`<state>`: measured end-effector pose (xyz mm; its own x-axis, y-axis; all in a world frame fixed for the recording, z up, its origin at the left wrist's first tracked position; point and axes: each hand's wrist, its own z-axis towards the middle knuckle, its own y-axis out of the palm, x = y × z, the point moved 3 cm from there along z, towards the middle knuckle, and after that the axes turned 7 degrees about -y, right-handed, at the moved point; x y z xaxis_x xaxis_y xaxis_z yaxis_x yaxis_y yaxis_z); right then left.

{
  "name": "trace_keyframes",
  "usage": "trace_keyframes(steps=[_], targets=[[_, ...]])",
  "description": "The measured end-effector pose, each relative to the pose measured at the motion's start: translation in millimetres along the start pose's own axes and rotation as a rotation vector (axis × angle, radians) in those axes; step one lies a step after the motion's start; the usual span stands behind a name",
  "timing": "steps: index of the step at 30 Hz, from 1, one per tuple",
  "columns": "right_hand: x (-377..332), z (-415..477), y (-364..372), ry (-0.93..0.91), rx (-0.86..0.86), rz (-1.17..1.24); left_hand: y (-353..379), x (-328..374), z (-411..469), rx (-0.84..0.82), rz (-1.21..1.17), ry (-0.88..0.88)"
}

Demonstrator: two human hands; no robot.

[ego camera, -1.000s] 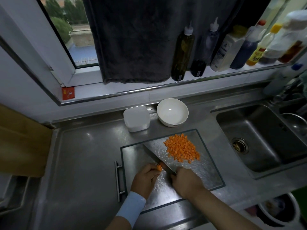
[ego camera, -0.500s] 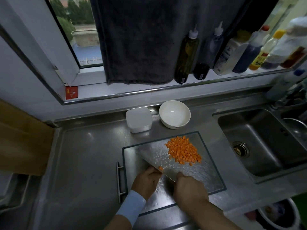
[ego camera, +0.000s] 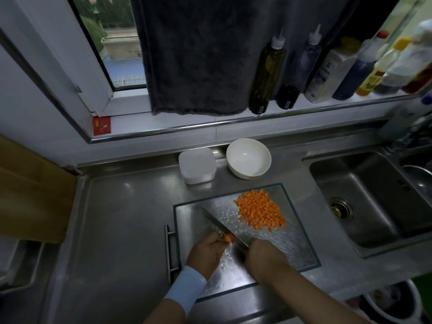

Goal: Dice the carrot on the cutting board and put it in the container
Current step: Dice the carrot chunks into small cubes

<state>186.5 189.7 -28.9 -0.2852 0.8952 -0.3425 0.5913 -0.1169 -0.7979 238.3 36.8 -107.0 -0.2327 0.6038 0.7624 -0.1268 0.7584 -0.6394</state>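
Head view: the left hand (ego camera: pixel 205 251) sits at 7 o'clock on the board (ego camera: pixel 292 249), fingers curled and pinching the last carrot stub (ego camera: pixel 228 238). The right hand (ego camera: pixel 264 256), just beside it at 6 o'clock, is closed round the knife (ego camera: pixel 222 226) handle. The blade runs toward 10 o'clock and touches the stub's right side. The finished dice (ego camera: pixel 260 212) lie heaped at 1 o'clock on the board. The container (ego camera: pixel 197 168) stands off the board at 11 o'clock, with a bowl (ego camera: pixel 248 161) at 12; I cannot tell whether its lid is on.

The stub is the main hazard. It is so short that the fingertips lie right against the blade, so a hurried or slanted cut would likely nick them. The board looks glossy and possibly wet, so the stub could skid or roll under pressure and pull the edge off line. Later, a careless sweep could scatter dice from the heap toward the sink (ego camera: pixel 374 195) at 3 o'clock.
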Motion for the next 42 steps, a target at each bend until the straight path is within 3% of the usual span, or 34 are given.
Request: trace_keyframes(steps=[1, 6, 11, 18, 27, 35, 42], targets=[[-2.4, 5.3, 1.6, -0.006, -0.007, 0.009, -1.2, 1.2, -0.4, 0.017, -0.114, -0.057], [-12.9, 27.0, 6.1, -0.037, -0.005, 0.007, -2.1, 0.0, 2.0, 0.032, -0.057, -0.041], [-15.8, 14.5, 2.3, -0.045, 0.057, -0.053, -0.8, -0.1, 1.6, 0.024, 0.127, 0.173], [-3.3, -15.3, 7.8, -0.012, 0.075, -0.085, -1.9, 1.9, 6.6, 0.084, 0.037, 0.299], [1.2, -11.2, 10.3, 0.027, 0.028, -0.026, 4.1, -4.6, 7.9, 0.075, 0.048, 0.293], [-20.5, 23.4, 10.1, -0.059, -0.002, 0.010, 5.1, -2.7, 6.0, 0.092, 0.058, 0.255], [-12.6, 1.4, 4.9, -0.018, 0.068, 0.029, 3.7, -3.9, 5.7, 0.102, 0.019, 0.264]])
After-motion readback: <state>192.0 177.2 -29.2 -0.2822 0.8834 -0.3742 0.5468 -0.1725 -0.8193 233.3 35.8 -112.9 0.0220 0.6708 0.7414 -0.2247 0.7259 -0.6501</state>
